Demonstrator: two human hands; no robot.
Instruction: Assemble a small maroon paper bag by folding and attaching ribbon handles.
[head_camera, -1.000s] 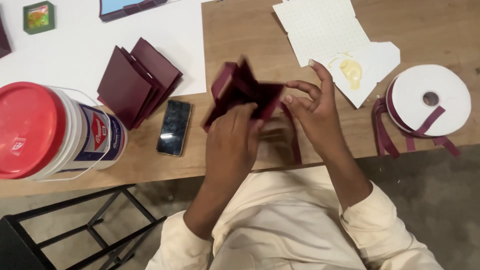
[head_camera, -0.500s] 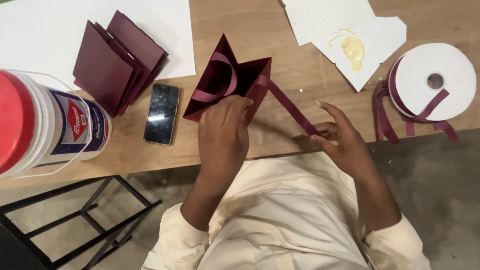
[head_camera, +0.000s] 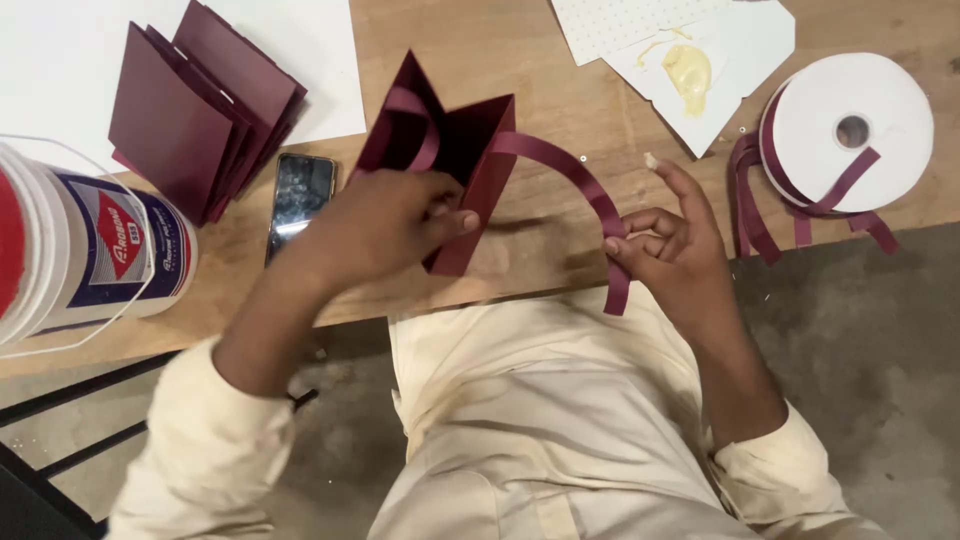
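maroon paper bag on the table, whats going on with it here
A person seated at a wooden table is working on a maroon paper bag. The left hand presses on the open bag, while the right hand pinches the free end of a maroon ribbon that arches out from the bag's edge. A stack of folded maroon bags, a phone, a ribbon spool and a white tub sit around them.
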